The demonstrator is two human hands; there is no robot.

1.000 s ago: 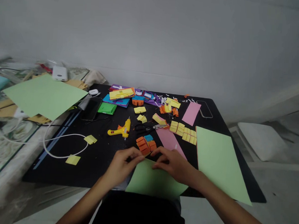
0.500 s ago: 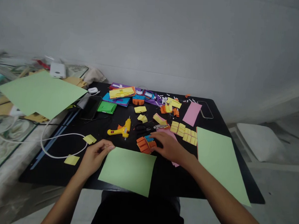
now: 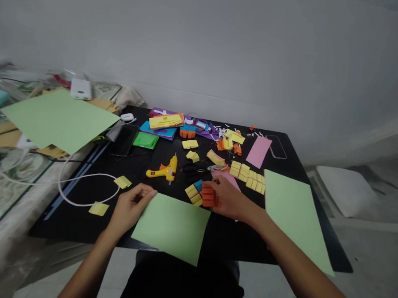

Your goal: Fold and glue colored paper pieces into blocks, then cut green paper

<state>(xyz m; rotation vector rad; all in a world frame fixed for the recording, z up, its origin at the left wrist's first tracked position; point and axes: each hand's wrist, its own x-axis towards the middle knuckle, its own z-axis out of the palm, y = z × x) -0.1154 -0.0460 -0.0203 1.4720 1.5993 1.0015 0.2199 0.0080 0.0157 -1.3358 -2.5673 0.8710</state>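
Orange paper piece (image 3: 208,197) in right grip (image 3: 229,198), green sheet (image 3: 173,227) touching left grip (image 3: 131,207)

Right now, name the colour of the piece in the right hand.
The piece is orange, clearest in the head view.

Left forearm (image 3: 102,250) angled up and inward on my remote feed, left hand (image 3: 132,208) curled, thumb (image 3: 147,200) extended forward, right forearm (image 3: 288,256) slanting in from lower right, right hand (image 3: 229,197) arched, fingertips (image 3: 210,184) bent downward in a grip
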